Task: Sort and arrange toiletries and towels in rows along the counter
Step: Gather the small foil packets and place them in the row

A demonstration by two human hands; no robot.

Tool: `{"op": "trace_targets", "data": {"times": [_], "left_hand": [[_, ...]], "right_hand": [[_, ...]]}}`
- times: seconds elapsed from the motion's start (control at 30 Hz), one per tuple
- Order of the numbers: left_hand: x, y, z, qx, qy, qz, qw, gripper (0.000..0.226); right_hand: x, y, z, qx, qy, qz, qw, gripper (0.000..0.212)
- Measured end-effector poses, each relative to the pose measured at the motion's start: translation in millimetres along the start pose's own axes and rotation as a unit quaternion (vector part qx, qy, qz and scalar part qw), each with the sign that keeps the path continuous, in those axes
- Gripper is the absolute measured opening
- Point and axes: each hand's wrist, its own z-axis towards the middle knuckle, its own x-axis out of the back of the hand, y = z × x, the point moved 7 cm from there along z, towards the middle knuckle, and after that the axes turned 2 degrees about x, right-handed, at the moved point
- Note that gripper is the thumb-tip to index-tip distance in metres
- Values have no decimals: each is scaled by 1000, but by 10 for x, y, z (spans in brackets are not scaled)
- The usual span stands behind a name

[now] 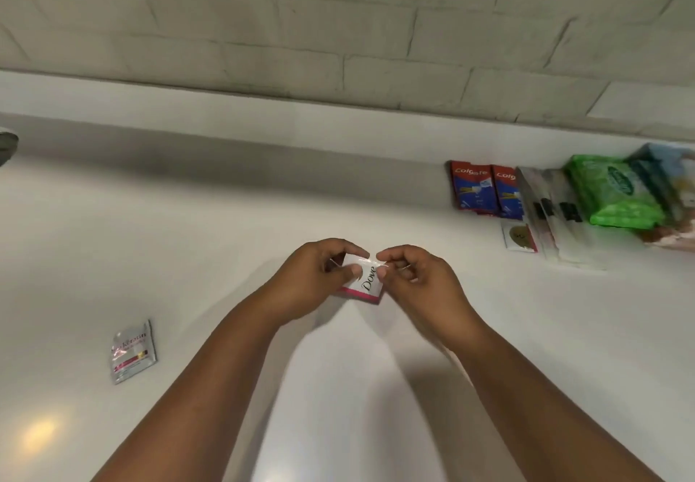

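A small white Dove soap box [364,283] with a pink edge is held over the middle of the white counter [225,237]. My left hand [314,282] grips its left side with curled fingers and thumb. My right hand [413,278] pinches its upper right corner. A silver shampoo sachet [132,351] lies flat at the front left. At the back right, in a row, lie two red and blue Colgate boxes [487,190], clear packets [556,214], a green wipes pack [616,190] and a small gold-spotted sachet [520,237].
A tiled wall [338,30] rises behind a low white ledge at the counter's back. A metal fixture [7,143] shows at the far left edge. More packaged items [673,188] sit at the far right, partly cut off.
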Motion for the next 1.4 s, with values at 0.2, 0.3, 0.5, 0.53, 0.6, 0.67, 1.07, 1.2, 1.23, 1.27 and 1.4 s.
{"op": "trace_targets", "data": {"times": [0.2, 0.3, 0.5, 0.53, 0.6, 0.67, 1.07, 1.2, 1.23, 1.27, 1.4], "left_hand": [[-516, 242, 333, 13, -1, -104, 994, 30], [-952, 258, 453, 46, -23, -170, 984, 35], [-1712, 357, 767, 65, 26, -162, 984, 23], [-1814, 396, 834, 68, 36, -151, 986, 21], [-1922, 442, 948, 74, 54, -131, 987, 18], [-2020, 477, 1072, 85, 66, -116, 987, 16], [-2110, 575, 1518, 79, 131, -34, 988, 8], [-2128, 557, 1598, 78, 126, 17, 989, 14], [-2131, 557, 1611, 77, 125, 28, 989, 15], [-2133, 555, 1621, 77, 123, 36, 989, 15], [-2134, 556, 1647, 80, 117, 58, 988, 18]], "right_hand": [[577, 164, -155, -42, 46, 82, 995, 3], [909, 349, -242, -77, 131, 178, 972, 3], [1558, 638, -315, -91, 283, 191, 936, 8], [1679, 673, -314, -87, 307, 168, 933, 11], [1823, 697, -280, -84, 337, 101, 932, 11], [1957, 678, -226, -81, 360, 28, 929, 9], [2171, 501, 260, -66, 302, -379, 872, 14], [2152, 512, 284, -78, 285, -417, 859, 19], [2143, 513, 290, -80, 278, -428, 856, 19], [2134, 515, 295, -79, 272, -438, 853, 19], [2120, 525, 298, -68, 270, -462, 842, 21]]}}
